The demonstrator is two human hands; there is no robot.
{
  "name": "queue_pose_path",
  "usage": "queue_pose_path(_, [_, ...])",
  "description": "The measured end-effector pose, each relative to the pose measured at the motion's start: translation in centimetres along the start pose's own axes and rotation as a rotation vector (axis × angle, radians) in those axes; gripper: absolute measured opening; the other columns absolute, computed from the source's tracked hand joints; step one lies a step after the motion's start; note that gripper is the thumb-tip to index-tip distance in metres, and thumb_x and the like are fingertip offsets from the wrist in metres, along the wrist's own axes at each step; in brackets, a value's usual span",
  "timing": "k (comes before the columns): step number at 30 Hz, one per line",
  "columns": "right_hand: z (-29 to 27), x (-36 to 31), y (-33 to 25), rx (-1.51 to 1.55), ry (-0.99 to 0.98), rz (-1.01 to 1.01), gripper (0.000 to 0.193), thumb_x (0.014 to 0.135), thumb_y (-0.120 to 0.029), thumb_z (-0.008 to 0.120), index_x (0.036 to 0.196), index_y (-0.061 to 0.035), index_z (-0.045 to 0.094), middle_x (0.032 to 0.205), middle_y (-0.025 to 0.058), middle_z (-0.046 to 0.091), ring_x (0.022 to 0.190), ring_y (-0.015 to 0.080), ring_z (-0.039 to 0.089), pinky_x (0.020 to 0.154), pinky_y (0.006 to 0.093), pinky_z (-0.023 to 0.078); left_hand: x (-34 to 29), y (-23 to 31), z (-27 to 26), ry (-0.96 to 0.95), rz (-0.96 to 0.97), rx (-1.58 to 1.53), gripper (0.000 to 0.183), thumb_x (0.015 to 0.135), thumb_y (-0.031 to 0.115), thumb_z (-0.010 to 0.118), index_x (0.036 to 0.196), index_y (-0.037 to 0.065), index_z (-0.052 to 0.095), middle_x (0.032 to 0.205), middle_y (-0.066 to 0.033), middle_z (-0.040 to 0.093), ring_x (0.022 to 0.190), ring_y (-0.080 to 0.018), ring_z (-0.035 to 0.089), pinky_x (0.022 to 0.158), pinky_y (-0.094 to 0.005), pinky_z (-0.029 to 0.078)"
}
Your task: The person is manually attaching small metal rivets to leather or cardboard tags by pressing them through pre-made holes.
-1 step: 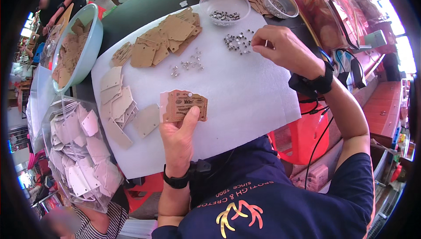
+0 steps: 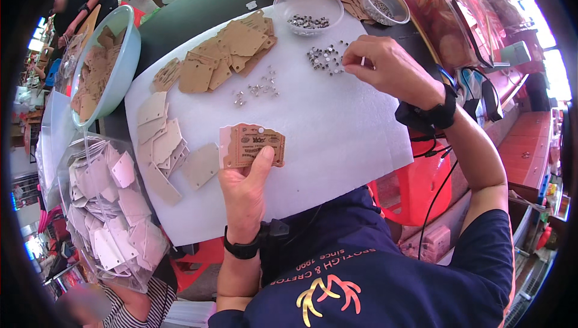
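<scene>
On the head feed, reading from the left, I am seeing a clear bag (image 2: 131, 277) of pale card pieces bulging beside the counter (image 2: 192, 12), with a light blue basin (image 2: 135, 45) of brown pieces standing beyond it. Pale cards (image 2: 162, 141) are lying overlapped on a white sheet (image 2: 337, 135); a single pale card (image 2: 201, 167) is resting just beside them. Brown cards (image 2: 229, 48) are lying heaped toward the far edge. I am noting the left hand (image 2: 244, 195) pinching a printed brown card (image 2: 254, 140) between thumb and fingers, above the near part of the sheet. Silver bits (image 2: 259, 89) are lying scattered beyond it. Farther right, a clear tub (image 2: 307, 1) is holding metal pieces, and dark and white studs (image 2: 323, 58) are lying loose just in front. The right hand (image 2: 388, 69) is reaching to their right edge, thumb and fingertips closing near one another; I am not managing to tell whether a stud is sitting between them. A smaller tub (image 2: 394, 0) is standing beyond, also holding metal pieces.
</scene>
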State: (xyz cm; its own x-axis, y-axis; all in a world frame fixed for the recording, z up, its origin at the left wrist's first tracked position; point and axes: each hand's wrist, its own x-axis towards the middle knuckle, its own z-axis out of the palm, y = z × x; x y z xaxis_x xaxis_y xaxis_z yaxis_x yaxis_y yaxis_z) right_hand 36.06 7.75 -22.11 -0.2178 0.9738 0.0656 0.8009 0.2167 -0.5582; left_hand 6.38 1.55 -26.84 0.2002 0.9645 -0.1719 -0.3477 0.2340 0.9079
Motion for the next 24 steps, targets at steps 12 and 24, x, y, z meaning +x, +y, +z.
queue_pose_path(12, [1.5,1.4,-0.3,-0.294,0.000,-0.147,0.014,0.086,-0.017,0.060,0.087,-0.0053,0.068,0.086,0.0124,0.059,0.074,0.0333,0.062,0.068,0.0428,0.049,0.5,0.1,0.0,-0.018,0.005,0.035,0.037,0.092,0.001,0.061,0.127,0.004,0.051,0.107,-0.0051,0.063,0.092,-0.0137,0.062,0.074,-0.0326,0.053])
queue_pose_path(24, [2.3,-2.4,-2.6,-0.272,-0.085,-0.233,0.011,0.086,-0.015,0.063,0.084,-0.0040,0.061,0.085,0.0114,0.056,0.071,0.0324,0.060,0.064,0.0428,0.048,0.6,0.4,0.4,-0.007,0.001,0.030,0.035,0.093,0.002,0.060,0.126,0.005,0.051,0.107,-0.0052,0.062,0.092,-0.0142,0.063,0.074,-0.0329,0.053])
